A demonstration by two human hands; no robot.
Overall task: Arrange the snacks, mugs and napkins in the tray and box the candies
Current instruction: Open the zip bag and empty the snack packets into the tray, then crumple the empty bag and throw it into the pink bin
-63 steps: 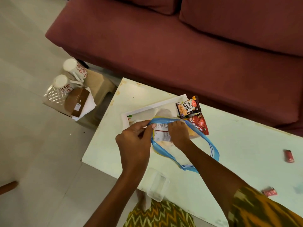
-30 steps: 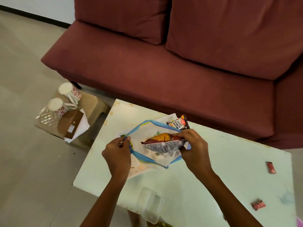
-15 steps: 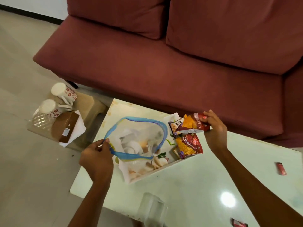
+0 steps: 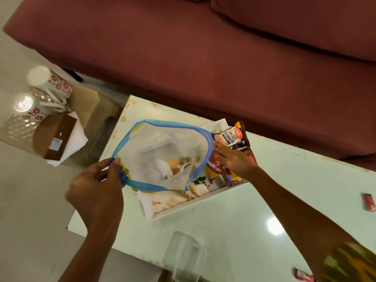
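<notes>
The last snack packet [image 4: 213, 165] is down in the tray [image 4: 203, 202] now, just below the salted peanuts [image 4: 234, 137]. Half a second ago the right hand [image 4: 234, 161] had it up in the air. Its fingers [image 4: 218, 157] lie fairly straight on the pile, pressing, not gripping. The left hand [image 4: 95, 190] pinches the zip bag [image 4: 162, 147] rim, and the bag looks empty. Snacks seem done imo. Mugs [image 4: 50, 82] and napkins [image 4: 75, 139] are off on the stool [image 4: 95, 106], candies [image 4: 369, 204] loose on the tabletop [image 4: 305, 169].

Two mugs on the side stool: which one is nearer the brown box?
The mug with the bright glare, right beside the brown box; the other mug is beyond it, toward the sofa.
</notes>
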